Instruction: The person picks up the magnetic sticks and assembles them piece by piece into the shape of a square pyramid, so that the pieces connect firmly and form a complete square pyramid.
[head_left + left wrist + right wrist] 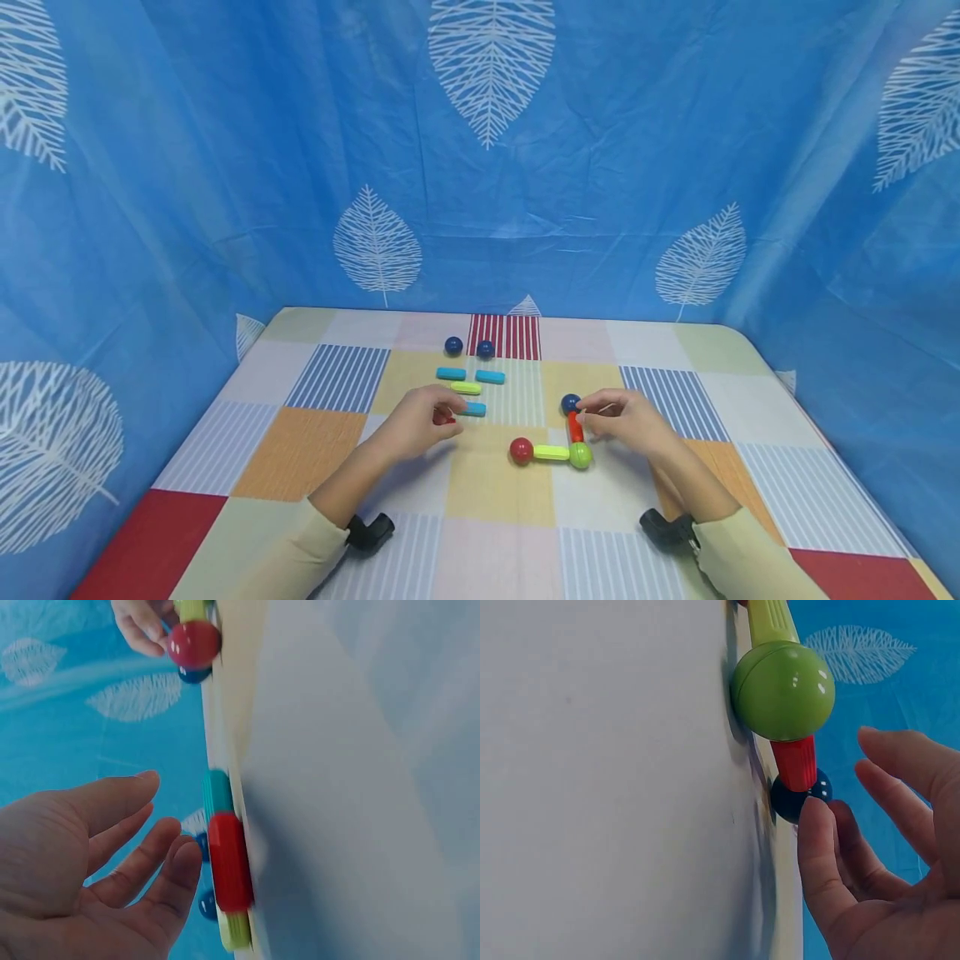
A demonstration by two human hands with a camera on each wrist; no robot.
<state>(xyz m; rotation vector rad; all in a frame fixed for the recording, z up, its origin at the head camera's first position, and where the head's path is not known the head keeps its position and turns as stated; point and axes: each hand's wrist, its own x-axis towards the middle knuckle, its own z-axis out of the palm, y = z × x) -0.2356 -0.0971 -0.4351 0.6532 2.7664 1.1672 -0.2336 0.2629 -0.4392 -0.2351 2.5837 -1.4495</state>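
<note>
In the head view my left hand (420,423) hovers beside a red rod (451,421), which it partly covers. The left wrist view shows this hand with fingers spread and bent, apart from the red rod (230,862). My right hand (624,419) is at a joined L-shape: a dark blue ball (571,404), a red rod (575,427), a green ball (580,455), a yellow-green rod (551,452) and a red ball (521,451). In the right wrist view one fingertip overlaps the dark blue ball (804,796); the fingers are loosely bent, with nothing pinched between them.
Beyond my left hand lie blue rods (451,373) and a yellow-green rod (466,388). Two dark blue balls (453,346) lie farther back. A patchwork cloth (498,500) covers the table, with a blue leaf-patterned curtain (577,208) around its far sides.
</note>
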